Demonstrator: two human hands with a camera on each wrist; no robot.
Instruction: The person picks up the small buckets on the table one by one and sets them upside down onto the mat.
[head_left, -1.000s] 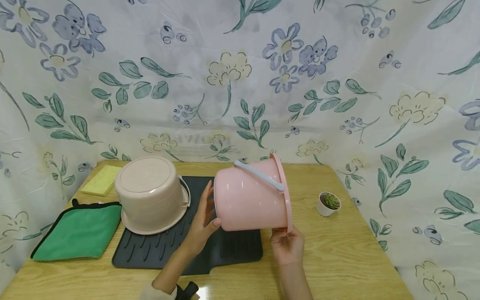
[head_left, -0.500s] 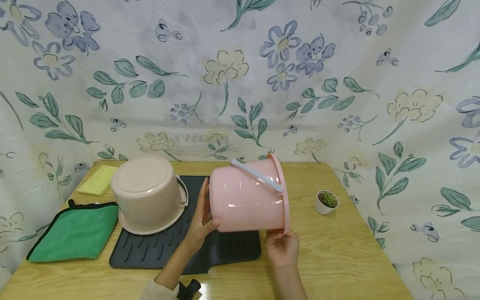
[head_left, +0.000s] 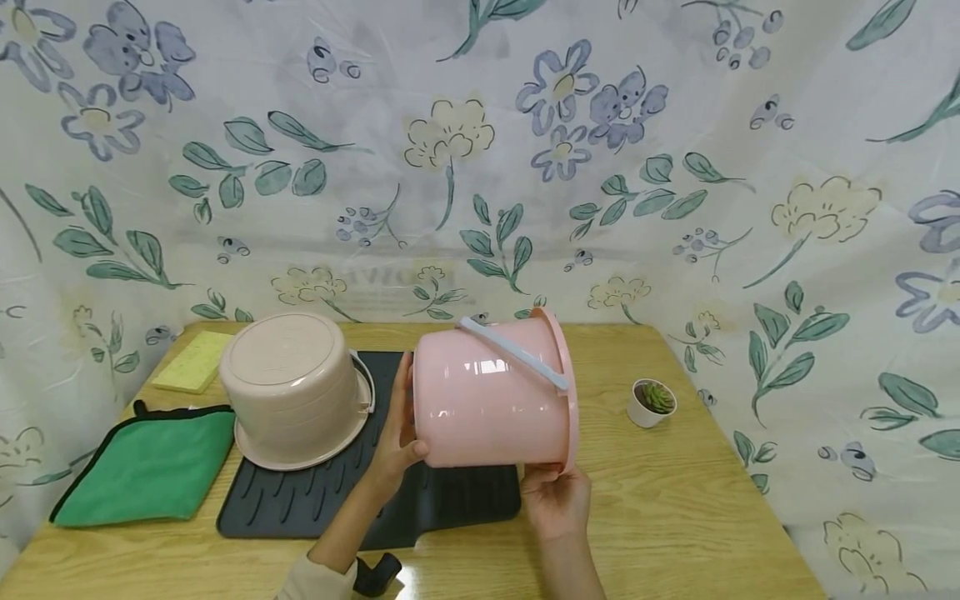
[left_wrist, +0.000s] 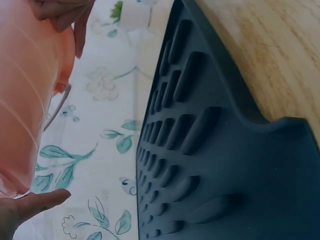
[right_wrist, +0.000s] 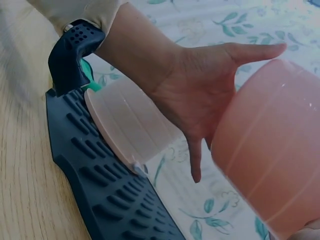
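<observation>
A pink bucket (head_left: 487, 408) is held on its side above the dark drying mat (head_left: 300, 504), its rim facing right. Its pale blue handle (head_left: 513, 354) lies across the upper side. At the base, my left hand (head_left: 392, 454) supports it with straight, spread fingers, seen well in the right wrist view. My right hand (head_left: 558, 504) grips the rim from below, its curled fingers (left_wrist: 65, 17) showing in the left wrist view. To the left, a beige bucket (head_left: 288, 392) stands upside down on the mat.
A green cloth (head_left: 150, 467) with black edging lies left of the mat, a yellow sponge (head_left: 193, 362) behind it. A small potted succulent (head_left: 651, 403) stands on the right of the wooden table (head_left: 675, 517). A floral curtain (head_left: 450, 167) hangs behind.
The pink bucket and both hands have shifted slightly to the left, and the whole head view has drifted a little. The hold on the bucket stays the same.
</observation>
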